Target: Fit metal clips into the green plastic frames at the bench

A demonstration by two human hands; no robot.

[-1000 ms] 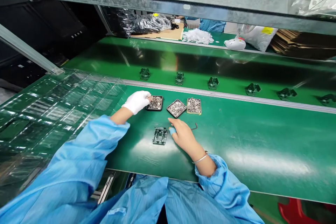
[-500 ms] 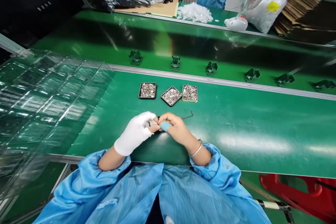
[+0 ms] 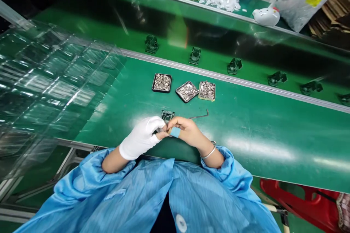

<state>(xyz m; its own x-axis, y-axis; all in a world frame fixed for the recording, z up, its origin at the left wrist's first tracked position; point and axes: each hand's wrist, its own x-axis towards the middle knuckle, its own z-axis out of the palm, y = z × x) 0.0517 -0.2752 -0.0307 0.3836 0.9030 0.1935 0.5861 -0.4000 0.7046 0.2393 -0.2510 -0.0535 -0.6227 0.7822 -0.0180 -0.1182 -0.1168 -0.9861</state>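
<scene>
Clock centred on where the hands meet. Left hand [image 3: 143,134] (white glove) and right hand [image 3: 188,131] (blue tape [image 3: 175,131] on a digit) have fingertips drawn together; any part between is too small to make out, so can't tell what they're clamped on. Circuit board [image 3: 167,115] is on the green bench [image 3: 259,123] at 12, just past the fingers, near edge hidden. Metal-bits trays: left tray [image 3: 162,82] at 12 behind it, middle tray [image 3: 187,91] at 1, right tray [image 3: 207,90] between 1 and 2. Hex key [image 3: 199,116] at 2. Risks, my read: glove fabric or tape dulls feel, so a tiny part could slip and roll; knuckles could nudge the board; a sleeve or wrist swinging to 2 could catch the key; lookalike bits invite mix-ups.
</scene>
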